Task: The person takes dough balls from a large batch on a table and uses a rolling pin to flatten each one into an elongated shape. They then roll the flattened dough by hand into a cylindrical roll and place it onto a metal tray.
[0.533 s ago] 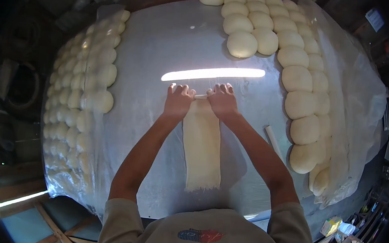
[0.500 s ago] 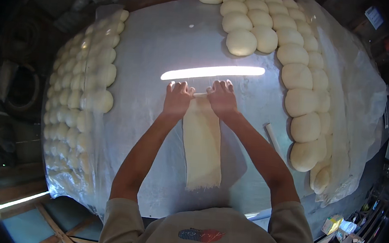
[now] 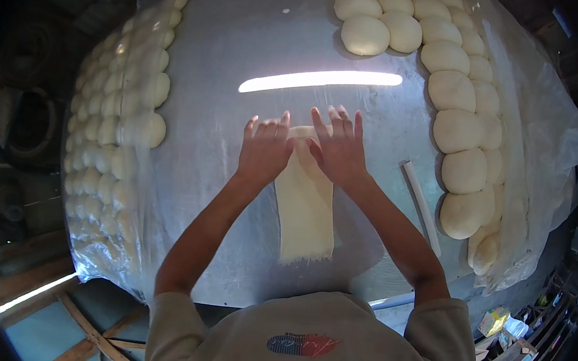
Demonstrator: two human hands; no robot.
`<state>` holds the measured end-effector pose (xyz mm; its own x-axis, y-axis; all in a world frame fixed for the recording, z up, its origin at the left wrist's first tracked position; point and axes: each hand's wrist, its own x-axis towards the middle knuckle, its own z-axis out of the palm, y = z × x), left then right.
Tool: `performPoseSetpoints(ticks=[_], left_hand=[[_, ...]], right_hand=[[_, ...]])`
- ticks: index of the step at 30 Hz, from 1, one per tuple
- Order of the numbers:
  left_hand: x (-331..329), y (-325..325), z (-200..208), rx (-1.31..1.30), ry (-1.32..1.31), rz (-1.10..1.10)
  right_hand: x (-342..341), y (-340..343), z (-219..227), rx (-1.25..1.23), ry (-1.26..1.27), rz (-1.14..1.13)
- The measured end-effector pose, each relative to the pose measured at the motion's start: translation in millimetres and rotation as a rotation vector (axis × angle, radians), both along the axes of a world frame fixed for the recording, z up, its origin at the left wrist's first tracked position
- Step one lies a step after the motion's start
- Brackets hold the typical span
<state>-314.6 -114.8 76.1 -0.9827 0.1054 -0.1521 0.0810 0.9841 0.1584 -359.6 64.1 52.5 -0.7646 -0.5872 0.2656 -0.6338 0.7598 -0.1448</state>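
A long flat strip of pale dough (image 3: 305, 216) lies lengthwise in front of me, its near edge ragged. The far end is turned into a small roll (image 3: 303, 132). At the roll's left end rests my left hand (image 3: 264, 150), open with fingers stretched forward. My right hand (image 3: 340, 150) is at the other end, fingers spread and the thumb reaching over the strip. Both hands are palm down and partly cover the roll's ends. Neither grips anything.
Rounds of dough (image 3: 465, 172) line the right side of the metal table (image 3: 224, 53). More rounds (image 3: 148, 130) sit at the left under clear plastic sheeting (image 3: 135, 216). A slim pale rod (image 3: 421, 208) lies beside my right forearm. Crumpled plastic (image 3: 538, 159) borders the right edge.
My fingers were curled over the roll and are now stretched out and spread. The roll at the far end looks thicker. The whole view has shifted slightly.
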Motion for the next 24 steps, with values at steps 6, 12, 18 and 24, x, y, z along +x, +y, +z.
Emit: performPoseSetpoints(ticks=[6,12,18,24], left_hand=[[36,18,-43,0.085,0.130,-0.056],[88,30,-15,0.081,-0.129,0.001],[36,17,2,0.098,0.176,0.088],[143,30,-41,0.133,0.064,0.020]], right_hand=[[40,13,-41,-0.066,-0.162,0.148],[82,36,-20,0.023,-0.270,0.111],[47,13,8,-0.085,-0.226,0.006],[109,40,-33,-0.037,-0.222,0.068]])
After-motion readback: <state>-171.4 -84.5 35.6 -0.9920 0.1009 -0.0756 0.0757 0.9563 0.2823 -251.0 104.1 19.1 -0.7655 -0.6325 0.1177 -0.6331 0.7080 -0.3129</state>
